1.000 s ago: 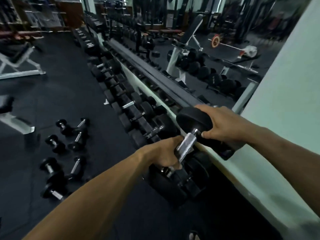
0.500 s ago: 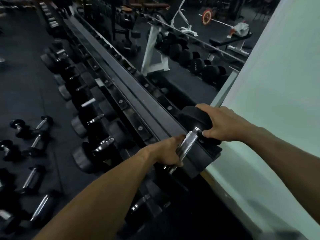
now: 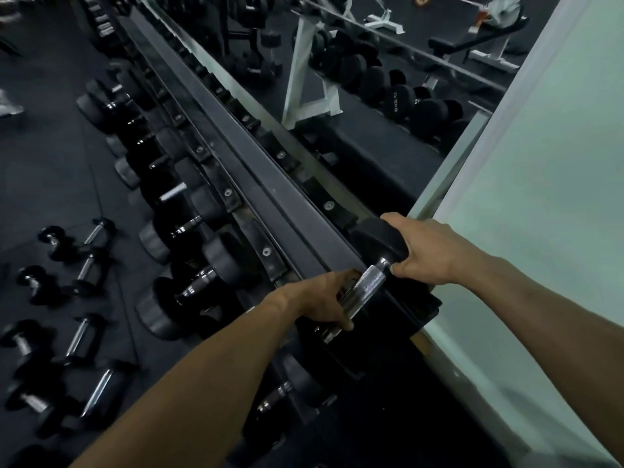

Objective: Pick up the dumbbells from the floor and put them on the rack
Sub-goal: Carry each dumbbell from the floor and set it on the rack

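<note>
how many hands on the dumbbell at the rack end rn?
2. Left hand grips the chrome handle of the dumbbell; right hand holds its far head, at the rack end.

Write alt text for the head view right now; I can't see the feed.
Both hands hold a black dumbbell at the near end of the rack's top tier: left hand gripping the chrome handle, right hand on the far head. Small dumbbells lie on the floor to the left.
</note>
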